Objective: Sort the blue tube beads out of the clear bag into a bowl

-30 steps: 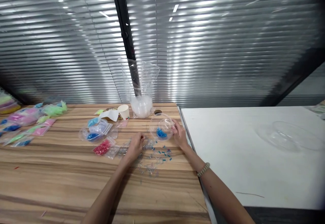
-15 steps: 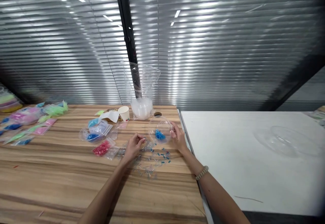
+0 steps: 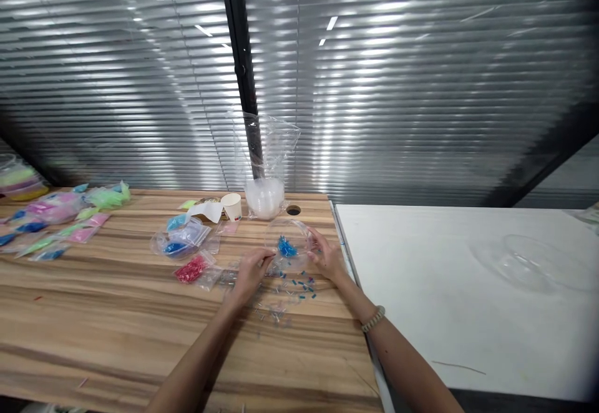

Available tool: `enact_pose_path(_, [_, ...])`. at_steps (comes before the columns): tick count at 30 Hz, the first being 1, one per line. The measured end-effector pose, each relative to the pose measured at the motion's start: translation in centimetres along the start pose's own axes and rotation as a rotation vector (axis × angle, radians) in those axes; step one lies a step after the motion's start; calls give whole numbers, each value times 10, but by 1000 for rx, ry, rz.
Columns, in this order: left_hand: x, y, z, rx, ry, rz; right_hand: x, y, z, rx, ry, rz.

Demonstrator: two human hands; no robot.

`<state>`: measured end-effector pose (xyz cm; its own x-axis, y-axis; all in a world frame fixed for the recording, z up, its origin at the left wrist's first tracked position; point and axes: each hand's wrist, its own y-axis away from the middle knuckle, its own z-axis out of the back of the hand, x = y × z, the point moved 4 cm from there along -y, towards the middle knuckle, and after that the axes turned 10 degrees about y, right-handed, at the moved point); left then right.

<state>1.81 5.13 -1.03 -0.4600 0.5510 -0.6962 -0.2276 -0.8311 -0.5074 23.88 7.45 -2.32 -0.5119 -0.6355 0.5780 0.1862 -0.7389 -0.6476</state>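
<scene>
A clear round plastic bowl (image 3: 299, 231) holds a small heap of blue tube-like pieces (image 3: 286, 247). My right hand (image 3: 326, 258) grips it by the right rim, fingers behind and thumb in front. At the bowl's lower left edge, my left hand (image 3: 251, 271) is closed with thumb and forefinger pinched together; whatever lies between the fingertips is too small to make out. Under and in front of the bowl, loose blue pieces (image 3: 304, 286) and clear pieces (image 3: 277, 313) lie scattered on the wooden table.
Left of my hands lie a bag of red pieces (image 3: 191, 269) and another clear bowl (image 3: 159, 244) with bagged blue pieces. Behind stand a paper cup (image 3: 231, 207) and a bag of clear bowls (image 3: 264, 198). Coloured packets (image 3: 56, 210) cover the far left. A white table (image 3: 421, 288) adjoins on the right.
The bowl has shifted slightly left in my right hand, and its blue heap with it. My left hand has moved right, up to the bowl's edge.
</scene>
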Motion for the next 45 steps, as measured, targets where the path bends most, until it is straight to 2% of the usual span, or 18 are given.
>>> enact_pose_path(4, [-14,3,-5,170,-309,-332,-6,3,-5,64,-98,-64])
enact_pose_path(8, [-21,5,-8,204,-466,-441,-11,3,-5,62,-120,-110])
enact_pose_path(12, [-25,4,-8,164,-441,-400,-17,1,0,-86,-52,-194])
enact_pose_path(15, [-22,5,-13,323,-327,-317,-24,1,5,-196,11,-284])
enact_pose_path(18, [-16,8,-19,485,-268,-248,-25,0,9,-245,59,-310])
enact_pose_path(21, [-10,8,-22,516,-245,-207,-24,0,8,-226,36,-306])
enact_pose_path(27, [-3,5,-19,494,-194,-181,-26,-1,5,-195,30,-296])
enact_pose_path(37, [-9,3,-14,477,-184,-175,-25,-3,5,-165,50,-294])
enact_pose_path(45, [-7,1,-11,494,-179,-148,-25,-3,6,-163,55,-293])
